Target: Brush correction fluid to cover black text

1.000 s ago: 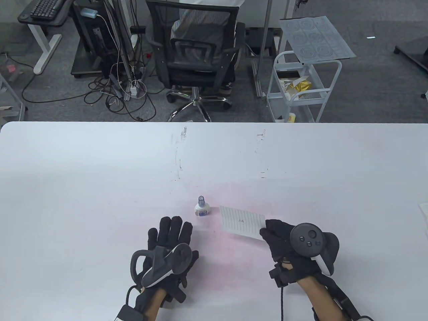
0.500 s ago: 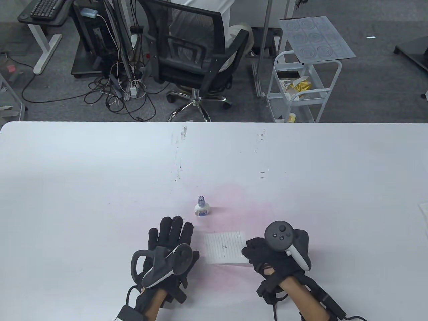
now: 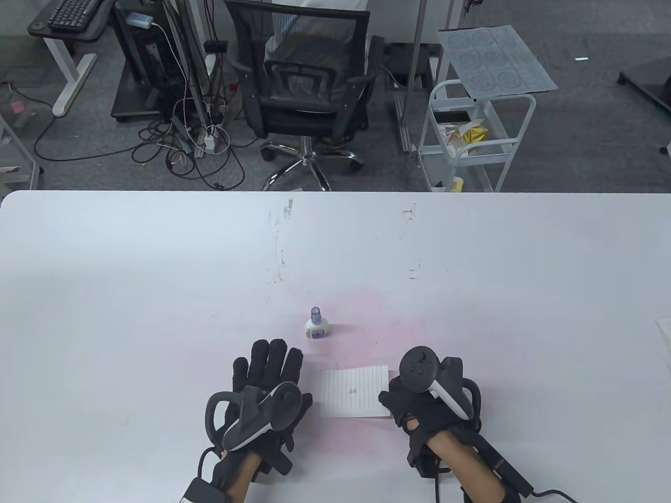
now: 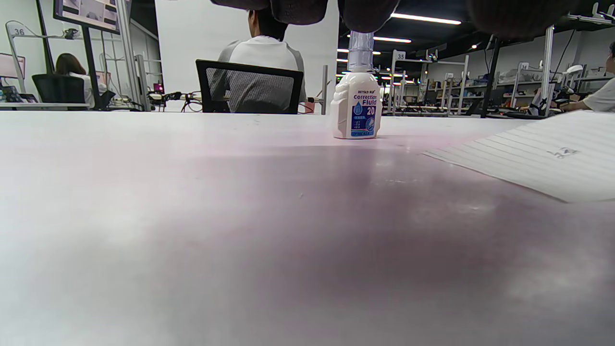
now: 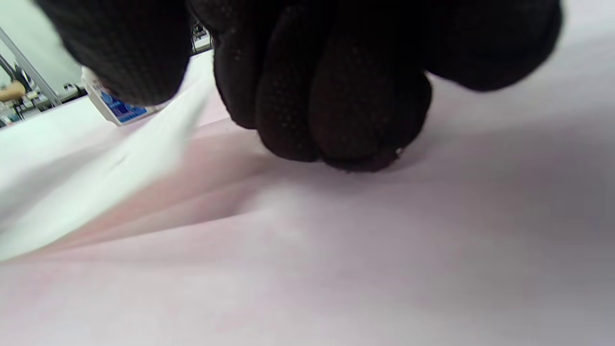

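A small white correction fluid bottle (image 3: 316,326) with a clear blue cap stands upright on the white table (image 3: 157,272); the left wrist view shows its blue label (image 4: 356,103). A lined paper slip (image 3: 355,392) with a small black mark lies flat just below and right of the bottle. My right hand (image 3: 396,401) pinches the slip's right edge, its fingers (image 5: 336,96) curled down at the table. My left hand (image 3: 267,361) lies flat on the table left of the slip, fingers straight, holding nothing, a short way below the bottle.
An office chair (image 3: 306,78) with someone seated in it stands beyond the table's far edge, beside a white trolley (image 3: 474,136) and floor cables. A bit of paper (image 3: 664,330) lies at the table's right edge.
My right hand has dragged the paper slip from right of the bottle down and left, turning it square, and set it beside my left hand. The left hand has stayed still.
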`<state>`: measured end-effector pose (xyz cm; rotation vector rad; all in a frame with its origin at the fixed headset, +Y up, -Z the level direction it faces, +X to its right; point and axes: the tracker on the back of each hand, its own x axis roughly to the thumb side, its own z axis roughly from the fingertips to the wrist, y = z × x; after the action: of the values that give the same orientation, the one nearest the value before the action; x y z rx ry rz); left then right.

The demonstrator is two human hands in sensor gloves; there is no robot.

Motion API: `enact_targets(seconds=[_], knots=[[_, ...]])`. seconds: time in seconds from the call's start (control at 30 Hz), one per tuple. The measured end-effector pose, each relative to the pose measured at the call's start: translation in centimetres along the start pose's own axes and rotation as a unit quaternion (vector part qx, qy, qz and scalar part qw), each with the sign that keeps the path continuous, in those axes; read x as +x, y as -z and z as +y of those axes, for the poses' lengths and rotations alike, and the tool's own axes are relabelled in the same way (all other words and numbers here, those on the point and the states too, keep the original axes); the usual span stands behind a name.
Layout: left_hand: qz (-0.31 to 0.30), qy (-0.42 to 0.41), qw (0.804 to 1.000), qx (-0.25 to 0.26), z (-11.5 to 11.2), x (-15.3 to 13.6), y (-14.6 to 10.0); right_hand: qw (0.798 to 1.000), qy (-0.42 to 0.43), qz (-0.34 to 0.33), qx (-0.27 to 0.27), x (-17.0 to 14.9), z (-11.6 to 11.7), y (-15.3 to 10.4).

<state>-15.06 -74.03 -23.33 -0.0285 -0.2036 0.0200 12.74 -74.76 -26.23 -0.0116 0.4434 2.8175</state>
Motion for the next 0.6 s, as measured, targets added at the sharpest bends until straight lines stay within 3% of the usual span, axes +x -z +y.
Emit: enact_targets(seconds=[0.27,0.43,0.6], knots=[[0.000,0.001,1.000,-0.001,0.0,0.0,0.0,0.987,-0.080,0.011,-0.140,-0.9,-2.1,-1.5],[0.002,0.001,1.000,-0.003,0.0,0.0,0.0,0.964,-0.120,-0.035,-0.237,-1.9,-2.6,-1.6],[0.002,0.005,1.000,-0.008,-0.2,0.0,0.2,0.948,-0.183,-0.060,-0.252,-2.7,-2.0,-0.8]])
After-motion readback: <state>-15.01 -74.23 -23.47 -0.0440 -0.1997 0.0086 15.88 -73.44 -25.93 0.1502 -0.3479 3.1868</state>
